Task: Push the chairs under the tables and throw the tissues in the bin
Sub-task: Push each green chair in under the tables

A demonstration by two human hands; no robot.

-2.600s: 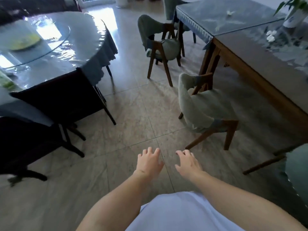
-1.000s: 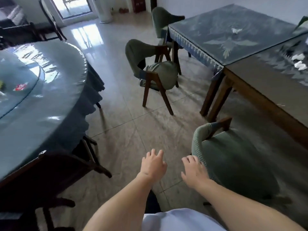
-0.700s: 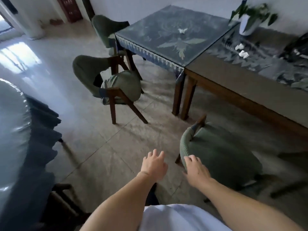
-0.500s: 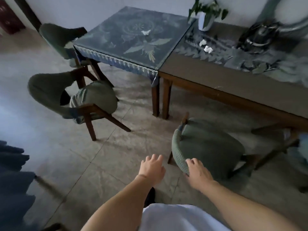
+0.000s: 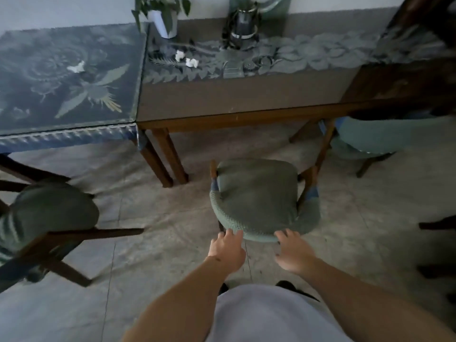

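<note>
A green padded chair (image 5: 259,196) stands on the floor in front of me, pulled out from the wooden table (image 5: 234,99). My left hand (image 5: 227,250) and my right hand (image 5: 293,253) both rest with spread fingers against the curved green backrest, holding nothing. Two crumpled white tissues (image 5: 186,59) lie on the wooden table near a potted plant. A third tissue (image 5: 77,67) lies on the blue-patterned table (image 5: 61,77) at the left.
A second green chair (image 5: 49,218) stands pulled out at the left. A third chair (image 5: 370,137) sits partly under the table at the right. A potted plant (image 5: 164,16) and a metal kettle (image 5: 243,23) stand at the table's back. Dark furniture fills the right edge.
I have turned right and stepped behind the green chair. Both hands have reached forward onto its backrest; the round table and the doorway have left the view.
</note>
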